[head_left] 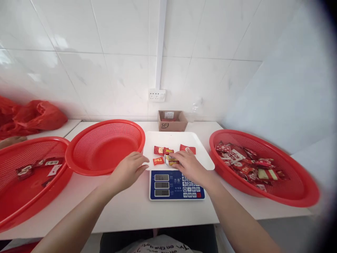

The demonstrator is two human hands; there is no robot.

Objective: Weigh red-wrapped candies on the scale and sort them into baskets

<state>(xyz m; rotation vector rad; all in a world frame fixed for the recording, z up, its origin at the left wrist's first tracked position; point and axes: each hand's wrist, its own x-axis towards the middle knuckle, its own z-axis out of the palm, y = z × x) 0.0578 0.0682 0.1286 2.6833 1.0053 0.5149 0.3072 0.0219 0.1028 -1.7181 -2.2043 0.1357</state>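
A white digital scale (177, 185) with a blue panel stands in front of me. On its white pan (201, 161) lie several small wrapped snacks, among them a red packet (158, 161) with yellow print and another red packet (191, 150) farther right. My right hand (190, 166) is over the pan, its fingers and thumb closed on a white, yellow and brown snack packet (170, 160), partly hidden by the fingers. At the pan's left edge is my left hand (129, 171), holding nothing, thumb and fingers apart, beside a red basket (105, 123).
A red basket (305, 189) with many wrapped snacks stands on the right. Another (15, 221) at far left holds several packets, with another person's hand (12, 141) behind it. Red plastic bags (42, 117) and a small cardboard box (172, 125) lie near the wall.
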